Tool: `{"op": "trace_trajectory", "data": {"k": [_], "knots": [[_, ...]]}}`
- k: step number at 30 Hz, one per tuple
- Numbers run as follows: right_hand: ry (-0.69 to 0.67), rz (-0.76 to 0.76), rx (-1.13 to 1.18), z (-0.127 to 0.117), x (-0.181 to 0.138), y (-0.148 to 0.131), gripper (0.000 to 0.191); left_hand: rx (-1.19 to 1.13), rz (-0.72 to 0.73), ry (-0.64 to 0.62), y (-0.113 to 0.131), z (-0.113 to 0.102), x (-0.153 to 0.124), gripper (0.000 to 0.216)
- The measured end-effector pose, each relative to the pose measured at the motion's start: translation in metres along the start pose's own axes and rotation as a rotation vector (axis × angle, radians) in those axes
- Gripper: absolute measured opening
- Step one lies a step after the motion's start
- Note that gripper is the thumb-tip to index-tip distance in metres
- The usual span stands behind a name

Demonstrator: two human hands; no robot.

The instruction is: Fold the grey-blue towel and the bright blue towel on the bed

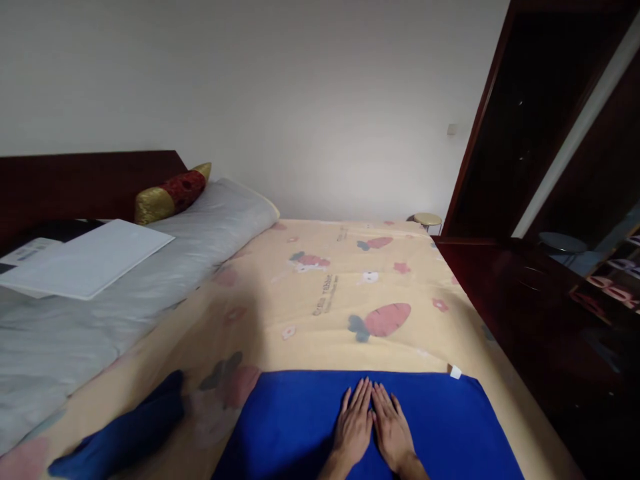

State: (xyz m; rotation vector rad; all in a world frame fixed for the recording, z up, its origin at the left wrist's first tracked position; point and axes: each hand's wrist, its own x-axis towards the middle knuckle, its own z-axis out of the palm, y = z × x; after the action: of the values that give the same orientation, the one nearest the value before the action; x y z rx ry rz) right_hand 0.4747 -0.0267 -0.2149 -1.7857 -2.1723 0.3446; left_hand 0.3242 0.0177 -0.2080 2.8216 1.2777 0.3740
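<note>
A blue cloth (295,413) lies spread flat on the bed, its far edge nearly straight and a small white tag (455,372) at its far right corner. My left hand (355,423) rests palm down on the cloth near the middle of that edge, fingers stretched out. Beside it, my right hand (391,425) lies flat too, and the fingertips of both hands point away from me, close together. Neither hand holds anything. To the left, a bunched dark blue cloth (133,427) lies apart on the bedsheet.
The bed carries a yellow sheet (330,347) printed with carrots and rabbits. On its left are a grey quilt (200,247), a white board (95,257) and a red and gold bolster (175,195). A stool (427,219) stands beyond the far right corner; shoes (617,291) sit at right.
</note>
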Motion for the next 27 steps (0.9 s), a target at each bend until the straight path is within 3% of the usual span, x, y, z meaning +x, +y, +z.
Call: {"op": "trace_trajectory", "data": {"k": [3,7,10,12,16,22,24,27], "knots": [[0.007,0.079,-0.048,-0.014,-0.005,0.040,0.055,-0.005,-0.031,-0.055,-0.037,-0.005,-0.001,0.055],[0.130,0.380,-0.193,-0.043,-0.055,0.146,0.065,0.081,-0.389,-0.024,-0.141,-0.015,-0.035,0.052],[0.193,0.543,-0.250,-0.054,-0.091,0.205,0.072,0.175,-0.599,0.136,-0.201,-0.019,-0.066,0.061],[0.210,0.611,-0.270,-0.055,-0.101,0.221,0.073,0.203,-0.621,0.237,-0.219,-0.020,-0.079,0.066],[0.195,0.627,-0.292,-0.050,-0.100,0.219,0.074,0.185,-0.607,0.288,-0.224,-0.020,-0.084,0.070],[0.190,0.655,-0.262,-0.054,-0.096,0.222,0.078,0.112,-0.719,0.071,-0.223,-0.036,-0.077,0.071],[0.241,0.655,-0.276,-0.056,-0.088,0.213,0.082,0.135,-0.710,0.060,-0.207,-0.046,-0.069,0.065],[0.337,0.538,-0.291,-0.052,-0.058,0.163,0.085,0.177,-0.607,0.120,-0.152,-0.049,-0.044,0.057]]}}
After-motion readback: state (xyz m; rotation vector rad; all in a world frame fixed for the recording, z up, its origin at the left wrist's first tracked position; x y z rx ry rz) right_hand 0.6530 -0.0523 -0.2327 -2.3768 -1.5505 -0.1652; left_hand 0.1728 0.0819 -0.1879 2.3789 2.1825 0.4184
